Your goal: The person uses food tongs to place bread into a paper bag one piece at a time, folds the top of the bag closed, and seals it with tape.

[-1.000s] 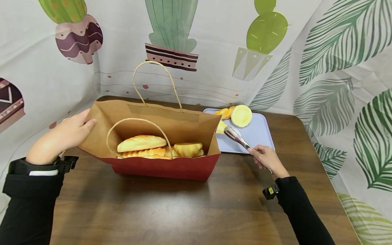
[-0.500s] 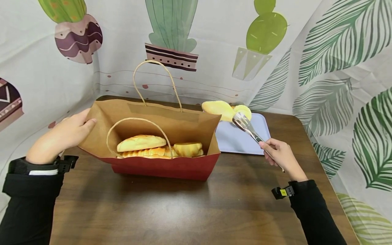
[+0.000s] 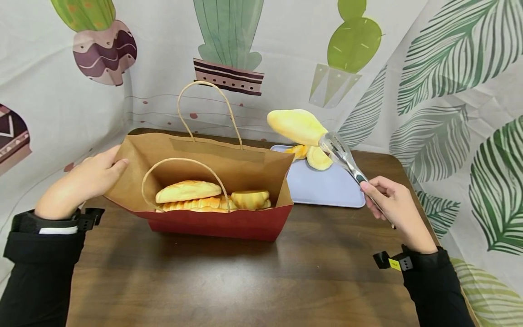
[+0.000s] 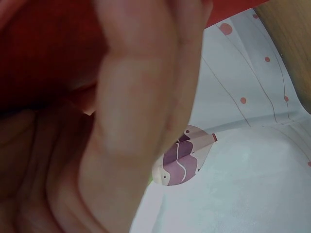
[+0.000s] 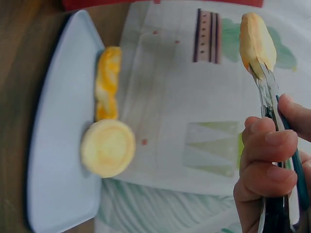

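Note:
With its fingers curled round metal tongs (image 3: 341, 152), my right hand (image 3: 390, 202) holds a pale yellow oval bread (image 3: 296, 126) in their tips, raised above the tray. In the right wrist view the bread (image 5: 257, 43) sits between the tong ends. My left hand (image 3: 91, 175) pinches the left edge of a red paper bag (image 3: 220, 226) with a brown inside. Several breads lie in the bag, among them a long loaf (image 3: 188, 190) and a ridged yellow one (image 3: 250, 200). In the left wrist view, the left hand's fingers (image 4: 136, 97) cover most of the red paper.
A pale blue tray (image 3: 323, 190) lies right of the bag, bearing a round yellow bread (image 5: 108, 148) and a twisted orange bread (image 5: 108, 82). Two cord handles (image 3: 210, 86) stand up from the bag. A printed cloth hangs behind the brown table (image 3: 229, 281).
The right hand has moved right, and the tongs have lifted the oval bread up off the tray. The left hand and the bag stay where they were.

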A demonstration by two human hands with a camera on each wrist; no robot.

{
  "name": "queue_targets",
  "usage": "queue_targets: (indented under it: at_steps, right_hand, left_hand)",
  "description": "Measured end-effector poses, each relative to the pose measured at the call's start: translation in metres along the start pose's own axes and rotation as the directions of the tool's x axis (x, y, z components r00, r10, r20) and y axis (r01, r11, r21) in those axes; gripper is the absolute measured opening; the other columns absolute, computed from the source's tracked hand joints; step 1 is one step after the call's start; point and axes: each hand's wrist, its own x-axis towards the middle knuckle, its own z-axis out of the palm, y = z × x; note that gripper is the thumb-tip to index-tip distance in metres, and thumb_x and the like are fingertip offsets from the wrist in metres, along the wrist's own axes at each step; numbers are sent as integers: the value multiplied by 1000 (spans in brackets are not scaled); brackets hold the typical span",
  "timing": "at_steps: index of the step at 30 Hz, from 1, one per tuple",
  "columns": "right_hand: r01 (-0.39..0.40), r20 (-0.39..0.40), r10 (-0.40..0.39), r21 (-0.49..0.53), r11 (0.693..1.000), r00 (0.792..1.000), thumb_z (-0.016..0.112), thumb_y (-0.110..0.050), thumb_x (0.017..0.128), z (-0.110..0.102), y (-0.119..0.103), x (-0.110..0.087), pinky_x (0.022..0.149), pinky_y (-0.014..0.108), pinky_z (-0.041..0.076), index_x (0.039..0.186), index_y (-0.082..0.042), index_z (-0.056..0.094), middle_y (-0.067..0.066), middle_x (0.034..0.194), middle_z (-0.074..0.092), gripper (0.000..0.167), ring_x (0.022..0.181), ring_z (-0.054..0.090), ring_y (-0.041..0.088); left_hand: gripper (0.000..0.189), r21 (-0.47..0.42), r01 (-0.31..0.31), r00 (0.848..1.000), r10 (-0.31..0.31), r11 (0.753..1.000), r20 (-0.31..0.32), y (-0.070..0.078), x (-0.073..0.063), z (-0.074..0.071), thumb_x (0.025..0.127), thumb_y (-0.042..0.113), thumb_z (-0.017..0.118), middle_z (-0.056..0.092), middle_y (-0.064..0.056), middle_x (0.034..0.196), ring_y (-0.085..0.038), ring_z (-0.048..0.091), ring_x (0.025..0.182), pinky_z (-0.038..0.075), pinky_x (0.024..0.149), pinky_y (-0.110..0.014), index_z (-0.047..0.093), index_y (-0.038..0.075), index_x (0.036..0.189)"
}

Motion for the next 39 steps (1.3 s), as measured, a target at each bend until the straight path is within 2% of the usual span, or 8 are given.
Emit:
queue_targets:
  at_steps: [9, 15, 18, 21, 26, 29, 34, 39]
  right_hand:
    - [123, -3, -124, -97, 988, 992, 58, -26, 95, -1, -33, -18, 37, 32, 33, 88, -8, 57, 4, 57, 49, 19, 44, 44, 18]
    - [256, -4, -262, -210, 944, 965, 66, -17, 90, 6, -60, -24, 36, 27, 30, 82, -18, 58, -1, 54, 48, 11, 42, 42, 11]
    - [363, -7, -382, -298, 883, 924, 71, -13, 85, 13, -73, -23, 39, 23, 28, 80, -20, 59, -7, 53, 42, 15, 43, 36, 6]
    - [477, 15, -514, -399, 783, 858, 75, -15, 81, 21, -85, -20, 43, 20, 25, 77, -22, 57, -12, 54, 33, 20, 47, 30, 2]
    - [583, 103, -642, -544, 603, 760, 59, -45, 90, 37, -106, -10, 45, 20, 22, 72, -21, 51, -13, 56, 26, 32, 49, 27, 2]
    - [600, 164, -659, -610, 517, 734, 48, -55, 92, 49, -119, -3, 45, 22, 20, 72, -19, 49, -11, 55, 25, 42, 48, 26, 4]
    - [635, 269, -657, -654, 413, 704, 68, -37, 86, 72, -137, 15, 42, 25, 21, 73, -14, 48, -7, 54, 30, 34, 47, 32, 10]
    - [680, 359, -636, -629, 376, 683, 67, -36, 88, 96, -152, 31, 43, 25, 24, 72, -11, 45, -4, 53, 29, 36, 46, 36, 13]
  left_hand:
    - [48, 9, -2, 1000, 2, 1000, -1, -1, 1, 0, 102, 21, 27, 35, -43, 132, -63, 30, 120, 26, 96, -70, 22, -6, 141]
    - [50, 10, -5, 1000, 5, 1000, -3, -2, 1, 1, 102, 20, 27, 34, -42, 133, -63, 29, 121, 25, 97, -69, 20, -8, 143]
    - [51, 7, -4, 1000, 4, 1000, 2, -3, 1, 0, 102, 20, 27, 33, -42, 134, -63, 28, 122, 24, 97, -70, 19, -8, 144]
    - [53, 4, 2, 1000, -2, 1000, 11, -3, 2, 0, 102, 21, 27, 31, -42, 136, -62, 27, 123, 23, 98, -70, 16, -8, 145]
    - [53, 15, 6, 1000, -6, 1000, 8, -1, 1, -1, 102, 20, 27, 31, -43, 135, -63, 27, 122, 24, 97, -69, 17, -10, 144]
    - [52, 22, 7, 1000, -7, 1000, 8, 1, 0, -2, 102, 19, 27, 30, -44, 135, -63, 28, 122, 24, 97, -69, 17, -11, 143]
    - [52, 14, 13, 1000, -13, 1000, 13, 0, 0, -2, 102, 21, 26, 31, -43, 135, -63, 28, 121, 25, 97, -70, 18, -8, 144]
    - [53, 13, 21, 1000, -22, 1000, 21, 0, -1, -1, 103, 23, 25, 30, -44, 135, -64, 28, 121, 24, 97, -70, 16, -7, 145]
